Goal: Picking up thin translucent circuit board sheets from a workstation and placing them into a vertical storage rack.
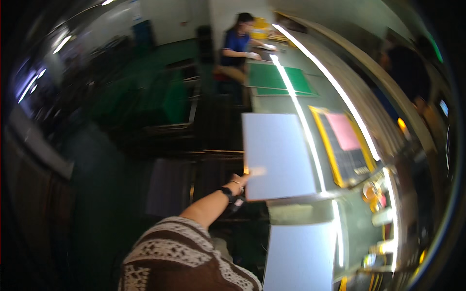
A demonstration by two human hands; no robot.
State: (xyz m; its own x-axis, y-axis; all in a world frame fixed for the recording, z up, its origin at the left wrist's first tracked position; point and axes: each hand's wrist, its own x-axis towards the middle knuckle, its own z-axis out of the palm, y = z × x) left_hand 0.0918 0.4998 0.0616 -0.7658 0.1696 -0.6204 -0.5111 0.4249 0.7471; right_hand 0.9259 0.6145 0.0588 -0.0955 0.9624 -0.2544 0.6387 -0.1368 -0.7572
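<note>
My left hand (pixel 237 182), with a dark watch on its wrist, reaches up from the lower edge. It is closed on the left edge of a pale white-blue rectangular panel (pixel 279 150), and a blurred finger or thumb shows on the face. This panel lies over the workbench, its left edge by the bench side. Closer to me a second pale panel (pixel 302 254) lies on the bench, cut off by the lower edge of the picture. My right hand is out of view. Motion blur softens the details.
Farther up the bench lie green sheets (pixel 276 77), where a co-worker in blue (pixel 237 46) sits. A yellow-edged dark board (pixel 344 145) carries a pink sheet (pixel 342 131). Bright strips of light run along the bench. Dark racks (pixel 170 186) stand left; another person (pixel 407 70) is at right.
</note>
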